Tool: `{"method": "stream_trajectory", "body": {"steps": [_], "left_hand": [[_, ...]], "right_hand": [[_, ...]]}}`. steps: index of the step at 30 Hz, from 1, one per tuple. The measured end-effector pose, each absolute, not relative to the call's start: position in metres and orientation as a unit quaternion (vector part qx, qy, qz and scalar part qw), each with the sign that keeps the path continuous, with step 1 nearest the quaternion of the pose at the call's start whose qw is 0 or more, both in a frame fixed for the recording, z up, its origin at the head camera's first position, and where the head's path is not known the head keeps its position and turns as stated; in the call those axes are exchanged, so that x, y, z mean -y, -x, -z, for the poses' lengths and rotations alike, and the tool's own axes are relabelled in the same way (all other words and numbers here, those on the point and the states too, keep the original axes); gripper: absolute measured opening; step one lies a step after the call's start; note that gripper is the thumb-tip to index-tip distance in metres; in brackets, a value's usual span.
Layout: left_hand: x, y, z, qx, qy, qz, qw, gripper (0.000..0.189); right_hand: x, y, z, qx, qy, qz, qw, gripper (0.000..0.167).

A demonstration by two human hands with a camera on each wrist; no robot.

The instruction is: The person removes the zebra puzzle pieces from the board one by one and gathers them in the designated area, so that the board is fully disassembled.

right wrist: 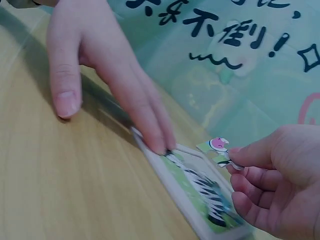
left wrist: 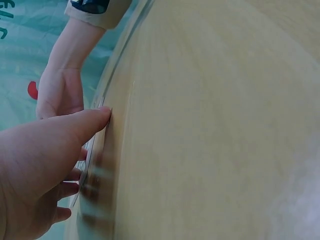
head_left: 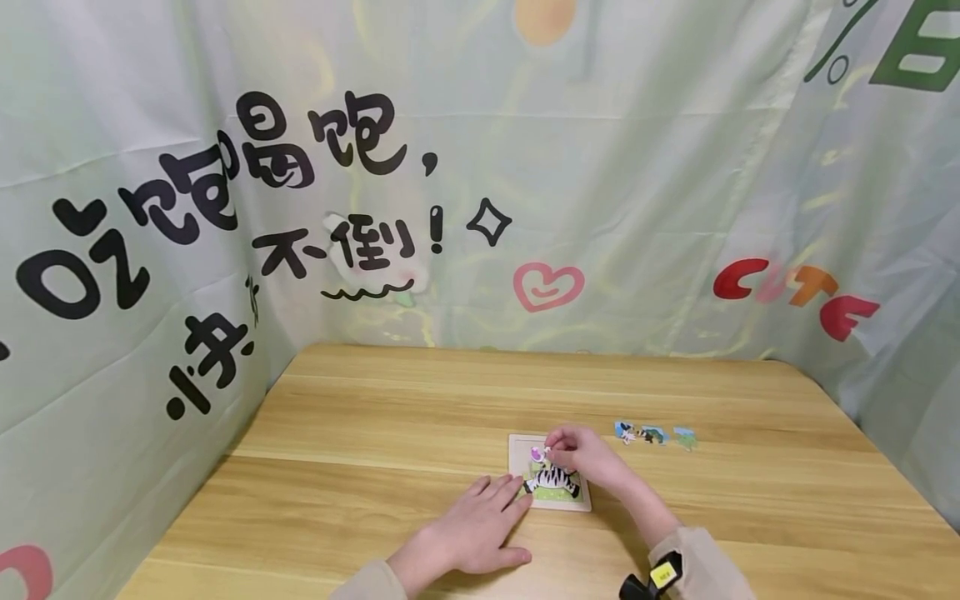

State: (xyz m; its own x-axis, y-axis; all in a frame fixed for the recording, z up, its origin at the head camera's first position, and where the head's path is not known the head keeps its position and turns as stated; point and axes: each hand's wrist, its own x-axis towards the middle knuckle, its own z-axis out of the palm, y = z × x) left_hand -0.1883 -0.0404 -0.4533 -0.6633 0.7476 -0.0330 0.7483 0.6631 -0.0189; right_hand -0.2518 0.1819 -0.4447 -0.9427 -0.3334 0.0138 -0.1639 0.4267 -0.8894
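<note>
A square jigsaw board [head_left: 517,450] with a pale frame lies on the table and shows part of a zebra picture [head_left: 555,477]. My right hand [head_left: 592,460] pinches a puzzle piece [right wrist: 218,145] between thumb and fingers. The piece carries a pink muzzle on green and is held just above the board in the right wrist view. My left hand [head_left: 483,523] lies with its fingers extended, the fingertips on the board's near-left side and the thumb by the tabletop. In the left wrist view the board is seen edge-on and the held piece is hidden.
Several loose puzzle pieces [head_left: 654,435] lie on the wooden table [head_left: 375,417] to the board's right and farther back. Printed fabric curtains [head_left: 465,167] rise behind the table and at both sides. A black device [head_left: 651,577] is strapped to the right wrist.
</note>
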Motion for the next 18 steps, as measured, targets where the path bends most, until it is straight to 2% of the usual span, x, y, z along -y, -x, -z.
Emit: {"method": "stream_trajectory", "body": {"steps": [18], "left_hand": [[0.041,0.187,0.454,-0.913,-0.408,0.017,0.009,0.073]], "right_hand": [[-0.279,0.239,0.447,-0.874,0.055,0.482,0.031,0.021]]}}
